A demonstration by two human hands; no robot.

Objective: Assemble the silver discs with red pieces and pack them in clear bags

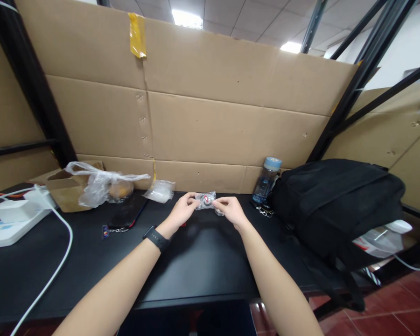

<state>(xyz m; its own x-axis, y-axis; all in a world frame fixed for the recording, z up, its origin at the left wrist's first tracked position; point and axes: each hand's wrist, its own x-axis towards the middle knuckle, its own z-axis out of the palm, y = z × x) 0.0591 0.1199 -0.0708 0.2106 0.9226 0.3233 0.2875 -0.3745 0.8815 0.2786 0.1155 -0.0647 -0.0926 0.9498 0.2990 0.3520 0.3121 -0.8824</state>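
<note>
Head view: small clear plastic pouch (206,201) with a red-and-grey part inside, held just above the black tabletop (199,261).
Risk: the slick film may slip from such light pinches, or tear if the hands pull apart.
Left hand (180,212): fingertips closed on the pouch's left edge.
Right hand (232,210): fingertips closed on its right edge.
</note>
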